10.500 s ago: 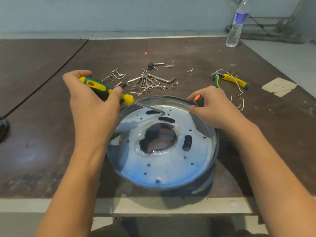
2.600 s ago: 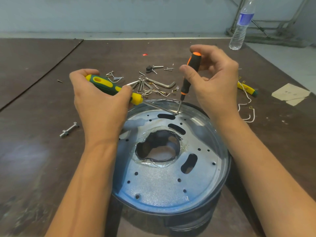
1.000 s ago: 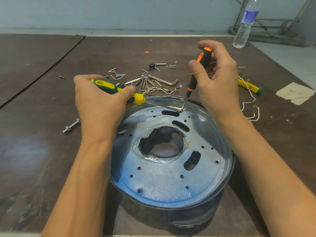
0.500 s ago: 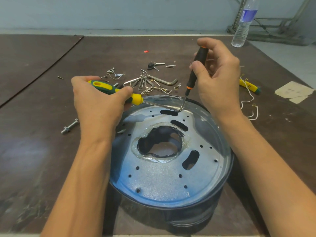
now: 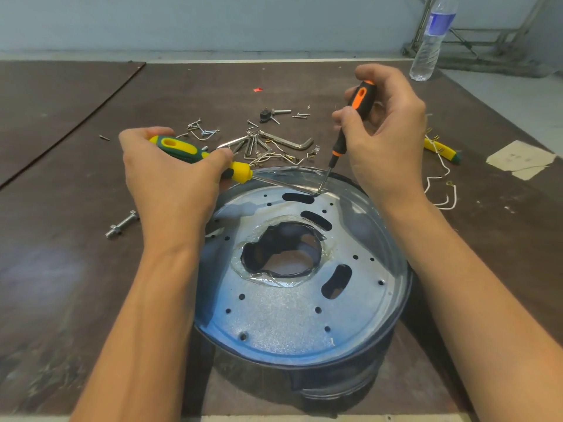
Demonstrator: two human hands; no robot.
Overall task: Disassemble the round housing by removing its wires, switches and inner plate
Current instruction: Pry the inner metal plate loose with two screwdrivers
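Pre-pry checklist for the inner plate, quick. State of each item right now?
1. Left hand grips yellow screwdriver: ok.
2. Right hand grips orange screwdriver: ok.
3. Both tips meet at the inner plate far edge: ok.
4. A tip wedged under that edge: cannot tell.
5. Housing held down: not ok, no hand on it.
6. All plate fasteners out: cannot tell.

1. The water bottle point(image 5: 430, 47), far beyond the round housing point(image 5: 350, 382), carries a blue label point(image 5: 437, 24) (print too blurred to read).
2. The paper scrap point(image 5: 521, 159), right of the housing, shows only faint, illegible marks.
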